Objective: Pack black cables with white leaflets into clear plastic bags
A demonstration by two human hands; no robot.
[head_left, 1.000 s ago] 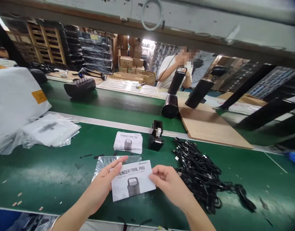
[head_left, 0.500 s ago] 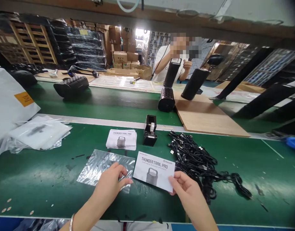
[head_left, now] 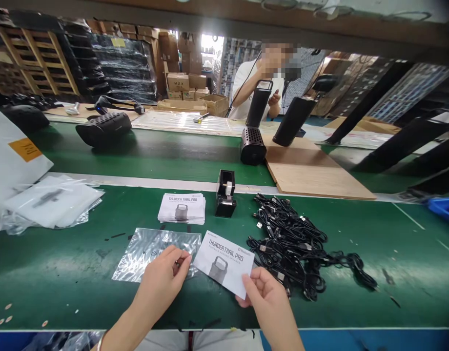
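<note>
Two bare hands low in view, well apart. Right hand [head_left: 266,295]: thumb and fingers clamped on one booklet [head_left: 224,263] at its lower right corner. Left hand [head_left: 166,270]: fingers curled, tips close to thumb, over right end of one clear plastic bag [head_left: 138,253]; film pinched or merely under the fingers, can't tell.

Key relation: booklet just right of bag, between the hands, right hand nearer. Booklet long axis slanted, upper left down to lower right; bag long axis roughly along the bench, so not lined up. Left corner of booklet at bag's right edge; touching or just above, can't tell.

Counts, near to far:
- small round discs [head_left: 45,323]: four, front left of green bench [head_left: 81,263]
- black cables [head_left: 283,234]: one heap, right of booklet, too tangled to count
- booklet stack [head_left: 181,209]: one, just beyond bag, number of copies unreadable
- flat plastic bags [head_left: 49,197]: one pile, far left, count unclear
- tape dispenser [head_left: 225,195]: one, just right of stack
- wooden board [head_left: 316,170]: one, farther back right
- perforated black units [head_left: 103,127]: two, left and centre
- black cylinders [head_left: 295,119]: two, one at board's back edge, one before the co-worker; more dark shapes at right, blurred
- co-worker [head_left: 242,75]: one, across the bench
- cartons [head_left: 178,80]: several, behind
</note>
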